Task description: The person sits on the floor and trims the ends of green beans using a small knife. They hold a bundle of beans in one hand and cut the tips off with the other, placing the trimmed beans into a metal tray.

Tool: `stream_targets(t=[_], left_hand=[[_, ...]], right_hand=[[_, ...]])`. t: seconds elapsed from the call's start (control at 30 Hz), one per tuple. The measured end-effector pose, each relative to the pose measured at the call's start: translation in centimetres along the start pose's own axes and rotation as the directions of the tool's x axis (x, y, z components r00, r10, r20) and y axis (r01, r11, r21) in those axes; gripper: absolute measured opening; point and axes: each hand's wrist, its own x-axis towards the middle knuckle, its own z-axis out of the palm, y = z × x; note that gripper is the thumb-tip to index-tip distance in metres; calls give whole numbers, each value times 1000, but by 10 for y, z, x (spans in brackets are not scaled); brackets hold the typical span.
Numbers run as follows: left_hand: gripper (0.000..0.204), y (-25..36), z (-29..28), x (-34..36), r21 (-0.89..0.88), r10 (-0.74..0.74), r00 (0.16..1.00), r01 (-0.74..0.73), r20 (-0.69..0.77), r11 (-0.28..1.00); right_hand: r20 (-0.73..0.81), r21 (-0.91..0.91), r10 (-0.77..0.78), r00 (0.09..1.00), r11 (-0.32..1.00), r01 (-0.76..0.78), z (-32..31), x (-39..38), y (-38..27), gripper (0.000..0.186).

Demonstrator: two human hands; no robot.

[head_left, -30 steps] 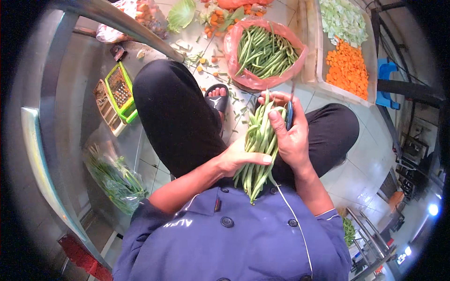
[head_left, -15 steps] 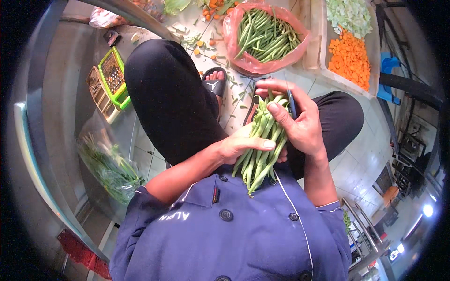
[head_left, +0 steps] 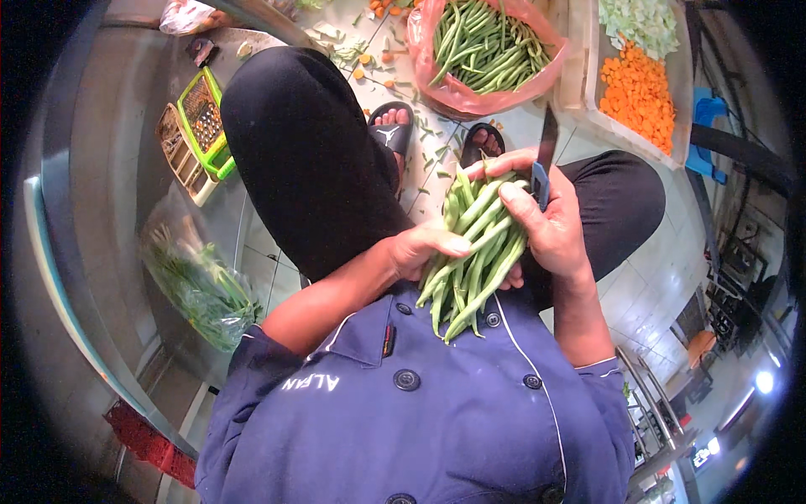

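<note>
A bunch of green beans (head_left: 477, 252) lies between my two hands, above my lap. My left hand (head_left: 428, 249) is closed round the bunch from below, its thumb across the front and some fingertips showing on the far side. My right hand (head_left: 546, 218) cups the upper end of the beans with its thumb on them. In that same hand sits a knife (head_left: 541, 181) with a blue handle, its dark blade pointing up and away from me. Part of the handle is hidden by the hand.
Ahead stands a pink plastic bag (head_left: 453, 97) full of green beans. Right of it, a clear tub (head_left: 588, 109) holds sliced carrots (head_left: 635, 97) and chopped pale greens (head_left: 642, 25). At left are a green-framed grater (head_left: 204, 122) and bagged spring onions (head_left: 206, 277). Trimmings litter the tiled floor (head_left: 428, 172).
My right hand has turned a little and moved slightly down, so the knife's blade and handle show more. The bean bunch has loosened and spread somewhat in my hands.
</note>
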Motion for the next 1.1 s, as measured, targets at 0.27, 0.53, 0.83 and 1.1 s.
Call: stream_targets(t=[0.27,0.53,0.83,1.1], left_hand=[[58,7,21,2,274,-4,993,37,-122,961],[60,9,28,1,149,-37,981,66,-190,987],[63,7,35,-2,382,133,925,15,-356,924],[72,10,12,-8,6,-44,945,49,-323,999]], right_hand=[[43,-59,107,993,993,-105,-3,6,-9,28],[28,-244,-64,998,967,68,4,8,-5,34],[-97,-173,73,993,981,-90,-3,-6,-18,40],[-144,-270,-119,982,960,76,13,-22,1,47]])
